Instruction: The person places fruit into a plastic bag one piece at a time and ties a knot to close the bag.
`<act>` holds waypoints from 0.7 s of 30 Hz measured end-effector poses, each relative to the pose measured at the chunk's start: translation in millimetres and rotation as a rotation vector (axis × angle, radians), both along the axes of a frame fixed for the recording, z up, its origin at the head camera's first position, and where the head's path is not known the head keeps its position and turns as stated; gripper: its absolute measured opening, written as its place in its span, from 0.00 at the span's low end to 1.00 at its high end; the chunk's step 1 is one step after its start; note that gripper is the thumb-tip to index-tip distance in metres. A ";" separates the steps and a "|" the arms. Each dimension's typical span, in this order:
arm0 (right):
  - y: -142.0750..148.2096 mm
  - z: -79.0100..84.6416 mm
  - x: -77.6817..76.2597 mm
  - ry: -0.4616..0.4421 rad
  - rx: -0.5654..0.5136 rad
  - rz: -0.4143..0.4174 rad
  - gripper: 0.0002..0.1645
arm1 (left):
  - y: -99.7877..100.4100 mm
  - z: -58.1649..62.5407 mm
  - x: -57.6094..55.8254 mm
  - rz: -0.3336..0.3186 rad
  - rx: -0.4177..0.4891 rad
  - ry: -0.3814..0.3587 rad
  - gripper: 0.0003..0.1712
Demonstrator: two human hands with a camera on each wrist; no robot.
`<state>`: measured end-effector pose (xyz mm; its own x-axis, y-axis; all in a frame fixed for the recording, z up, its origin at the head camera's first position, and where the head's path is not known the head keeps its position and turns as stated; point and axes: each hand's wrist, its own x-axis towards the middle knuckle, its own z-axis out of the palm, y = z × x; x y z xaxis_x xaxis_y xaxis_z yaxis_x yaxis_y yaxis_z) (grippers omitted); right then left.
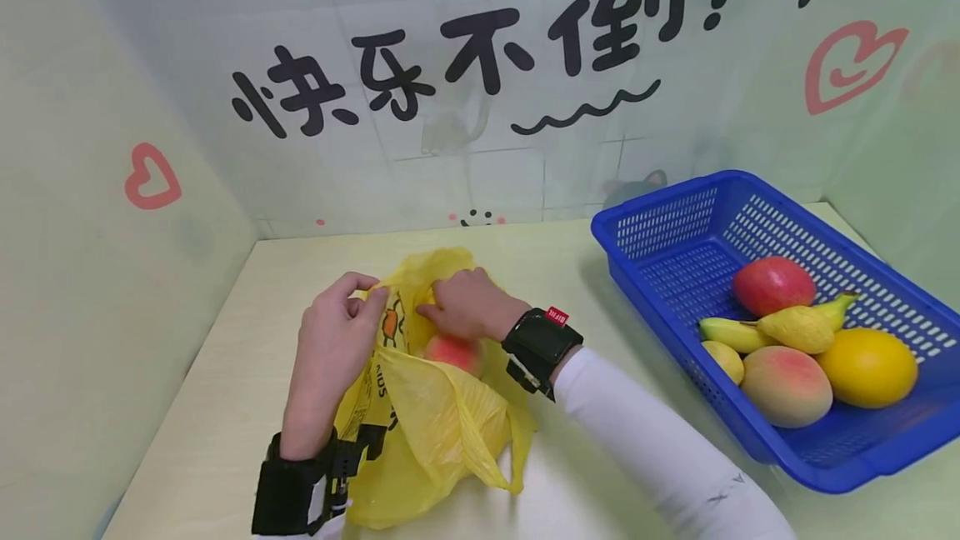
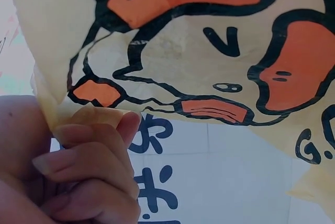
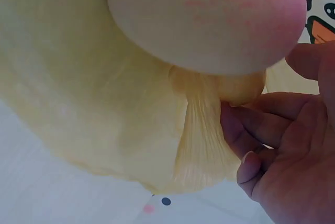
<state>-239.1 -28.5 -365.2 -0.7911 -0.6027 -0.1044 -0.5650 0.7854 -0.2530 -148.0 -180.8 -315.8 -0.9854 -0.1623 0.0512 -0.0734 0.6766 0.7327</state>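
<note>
A yellow plastic bag (image 1: 442, 423) with printed cartoon figures stands on the table, its mouth spread. My left hand (image 1: 337, 348) pinches its left upper edge between thumb and fingers; the left wrist view shows this thumb-and-finger pinch on the printed plastic (image 2: 172, 62). Inside the mouth is my right hand (image 1: 472, 307), fingers curled at gathered, pleated plastic. A pink and cream peach (image 1: 453, 354) lies in the bag below the right hand, and fills the top of the right wrist view as a large peach (image 3: 209, 20). The bag's front hides its lower contents.
A blue slotted basket (image 1: 637, 298) stands on the right with a red fruit (image 1: 774, 286), a banana (image 1: 731, 334), a yellow pear (image 1: 797, 328), a peach (image 1: 786, 386), an orange-yellow round fruit (image 1: 868, 367) and a small yellow fruit (image 1: 723, 361). Behind the table (image 1: 240, 407) rises a printed wall (image 1: 480, 173).
</note>
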 end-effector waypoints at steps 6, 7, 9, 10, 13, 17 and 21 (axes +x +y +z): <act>12.7 1.7 -5.1 0.046 -0.066 0.081 0.24 | 0.1 1.4 0.2 0.004 -0.004 -0.006 0.15; 15.3 1.5 -5.9 0.059 -0.079 0.102 0.23 | 0.3 1.5 0.2 0.005 -0.004 -0.008 0.15; 20.4 2.0 -7.6 0.081 -0.108 0.139 0.21 | 0.7 1.7 0.1 0.008 -0.004 -0.011 0.15; 22.9 2.4 -8.6 0.095 -0.123 0.155 0.21 | 0.9 1.6 0.1 0.009 -0.003 -0.012 0.14; 30.9 5.6 -11.3 0.140 -0.171 0.171 0.18 | 1.0 1.4 -0.1 0.010 -0.002 -0.011 0.14; 43.3 13.4 -14.4 0.173 -0.128 0.152 0.17 | 0.8 0.8 -0.5 0.007 -0.001 -0.002 0.14; 55.5 15.2 -18.2 0.176 -0.040 0.168 0.15 | 0.7 0.7 -0.4 0.002 0.002 -0.002 0.14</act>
<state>-257.2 27.0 -350.0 -0.6832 -0.7283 0.0528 -0.7250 0.6679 -0.1683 -148.3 -180.1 -315.1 -0.9851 -0.1647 0.0489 -0.0765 0.6752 0.7336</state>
